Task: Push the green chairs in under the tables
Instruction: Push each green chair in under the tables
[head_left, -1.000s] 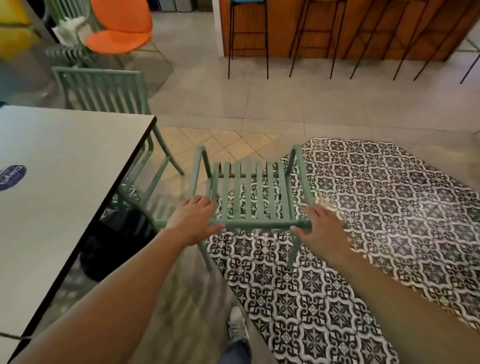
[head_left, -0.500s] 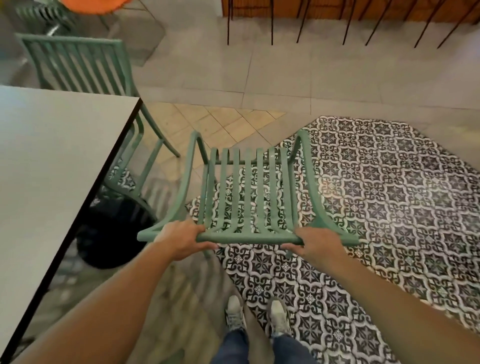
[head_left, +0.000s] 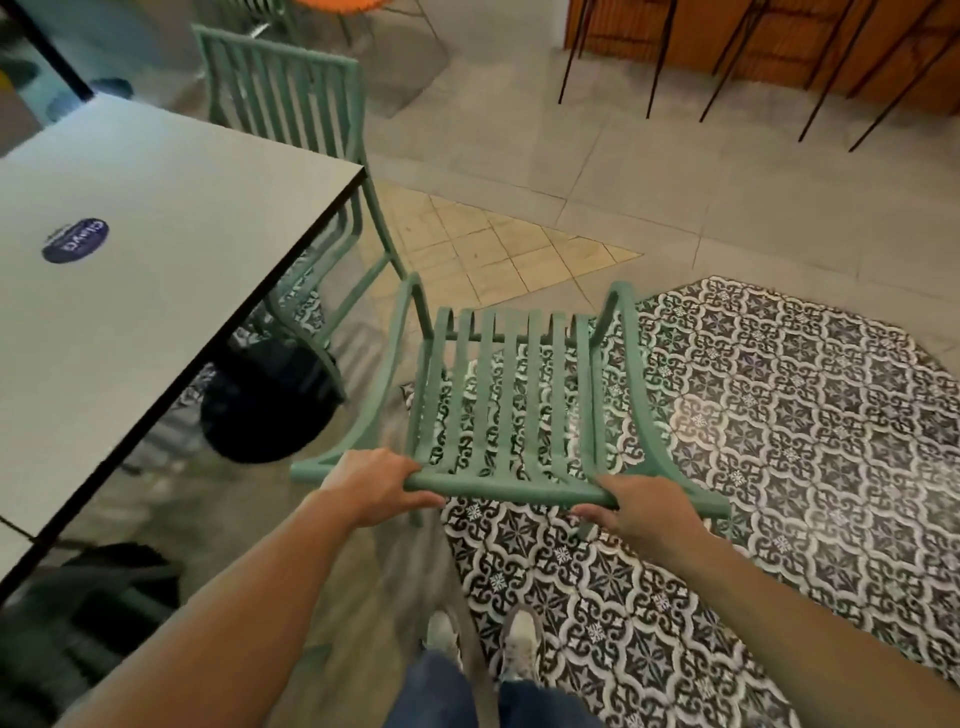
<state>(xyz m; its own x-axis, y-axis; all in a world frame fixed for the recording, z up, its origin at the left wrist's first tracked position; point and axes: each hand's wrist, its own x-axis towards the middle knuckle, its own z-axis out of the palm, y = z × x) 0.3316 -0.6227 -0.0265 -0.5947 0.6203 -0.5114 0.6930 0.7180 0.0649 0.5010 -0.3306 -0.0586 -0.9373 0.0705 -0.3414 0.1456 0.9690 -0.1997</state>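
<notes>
Underfoot: black-and-white patterned floor tiles (head_left: 779, 441), plain grey tiles beyond.
Table: grey rectangular table with black edge (head_left: 156, 218) on my left.
Label: dark blue oval sticker (head_left: 75, 240); I cannot read its writing.
Chair: green slatted metal chair (head_left: 509, 395) ahead, beside the table.
Grip: my left hand (head_left: 374, 486) and right hand (head_left: 649, 512) clench its top rail.

Table (head_left: 156, 218) cut off by left edge, far green chair (head_left: 283, 85) seat hidden under tabletop, held green chair (head_left: 511, 395) legs mostly hidden beneath seat, orange chair (head_left: 337, 4) cropped at top, round sticker (head_left: 75, 240) lettering blurred, unreadable.
</notes>
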